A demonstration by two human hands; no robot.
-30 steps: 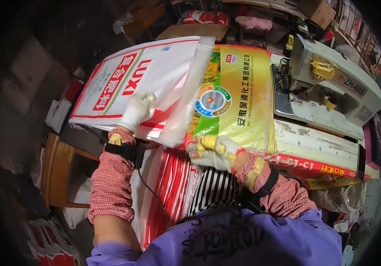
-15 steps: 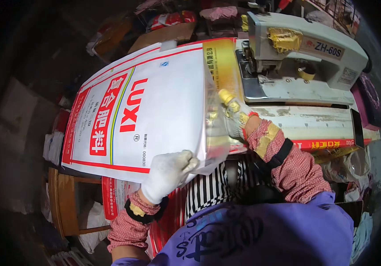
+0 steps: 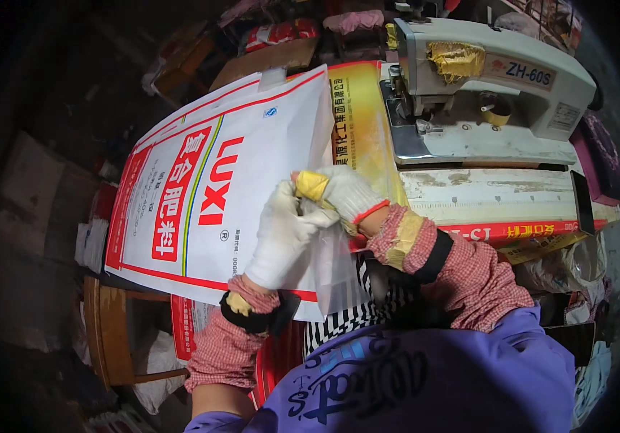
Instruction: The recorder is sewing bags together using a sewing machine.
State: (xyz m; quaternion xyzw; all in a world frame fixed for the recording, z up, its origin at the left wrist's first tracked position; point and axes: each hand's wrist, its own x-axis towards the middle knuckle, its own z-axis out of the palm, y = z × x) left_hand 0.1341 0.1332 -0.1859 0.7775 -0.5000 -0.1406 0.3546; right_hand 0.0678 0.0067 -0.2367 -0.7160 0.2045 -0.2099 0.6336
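A wooden stool [image 3: 111, 328] stands at the lower left of the frame, beside the printed white sack [image 3: 205, 191]. The sack lies left of centre, bordered in red, over another white sack whose edge shows at upper left. The left hand [image 3: 281, 234], in a white glove, is at its right edge, near the middle of the frame; its fingers are bent and narrow, though I cannot tell whether they pinch anything. Clear film [image 3: 333, 274] hangs just right of it. The right hand [image 3: 342, 195], gloved with yellow tape on 1 finger, meets the left; its fingers are curled, their grip hidden. A yellow sack [image 3: 362, 119] lies behind, at upper centre. At upper right a pale sewing machine [image 3: 497, 72] stands on the desk [image 3: 483, 191], with a purple box [image 3: 602, 159] farther right.
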